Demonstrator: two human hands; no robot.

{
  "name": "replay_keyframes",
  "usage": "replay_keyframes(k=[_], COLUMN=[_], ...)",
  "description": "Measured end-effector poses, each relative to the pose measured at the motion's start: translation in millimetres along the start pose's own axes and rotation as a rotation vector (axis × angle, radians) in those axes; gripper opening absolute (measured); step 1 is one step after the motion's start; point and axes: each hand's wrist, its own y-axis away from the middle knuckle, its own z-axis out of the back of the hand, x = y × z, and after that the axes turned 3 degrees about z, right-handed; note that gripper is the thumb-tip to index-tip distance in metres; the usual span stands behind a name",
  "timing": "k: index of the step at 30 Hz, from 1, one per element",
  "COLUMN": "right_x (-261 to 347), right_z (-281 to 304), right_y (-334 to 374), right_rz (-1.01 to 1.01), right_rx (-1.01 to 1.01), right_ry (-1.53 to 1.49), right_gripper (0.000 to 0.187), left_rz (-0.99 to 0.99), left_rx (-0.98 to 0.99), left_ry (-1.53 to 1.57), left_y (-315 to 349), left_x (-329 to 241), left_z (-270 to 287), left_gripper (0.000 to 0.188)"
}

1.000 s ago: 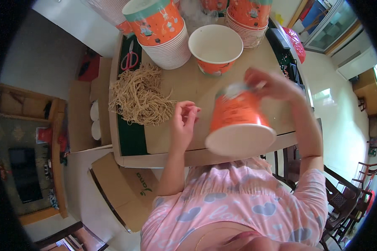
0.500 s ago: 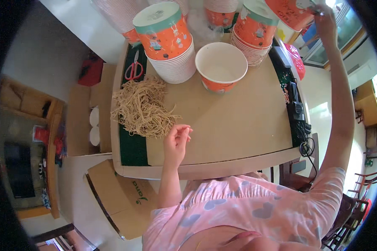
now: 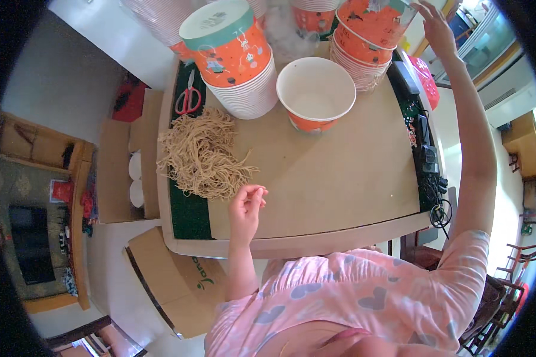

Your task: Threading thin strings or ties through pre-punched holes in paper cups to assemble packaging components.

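Note:
My left hand [image 3: 248,205] hovers over the near left of the table, fingers curled together with nothing visible in them. Just beyond it lies a loose heap of tan strings [image 3: 205,154]. My right hand [image 3: 438,33] is stretched to the far right, its fingertips at the base edge of an upside-down orange paper bucket [image 3: 372,21]. That bucket sits tilted over a stack of buckets [image 3: 360,68], partly cut off by the view's top edge. In the middle, a single white-lined paper bucket [image 3: 315,92] stands upright, open side up.
Left of it rises a tall upside-down bucket stack [image 3: 238,65]. Red-handled scissors [image 3: 188,100] lie beyond the strings. Black cables and a power strip [image 3: 426,149] run along the right edge. Cardboard boxes [image 3: 175,285] stand left of the table on the floor.
My right hand has brought the orange bucket leftward and down onto the right-hand stack. My left hand has shifted slightly nearer to me, still curled.

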Motion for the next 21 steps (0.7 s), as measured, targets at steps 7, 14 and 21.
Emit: replay_keyframes(k=[7, 14, 21], right_x=[29, 63, 94], right_z=[1, -11, -5], right_y=[3, 18, 23], right_rz=[-0.111, 0.096, -0.001], right_rx=[0.194, 0.054, 0.101], right_ry=[-0.279, -0.145, -0.105], right_gripper=[0.059, 0.052, 0.049], left_rz=[0.027, 0.018, 0.021], left_rx=[0.022, 0.021, 0.046], left_ry=[-0.010, -0.010, -0.012], left_y=[4, 7, 17], left_x=[2, 7, 5], left_z=[-5, -5, -10], left_gripper=[0.010, 0.010, 0.010])
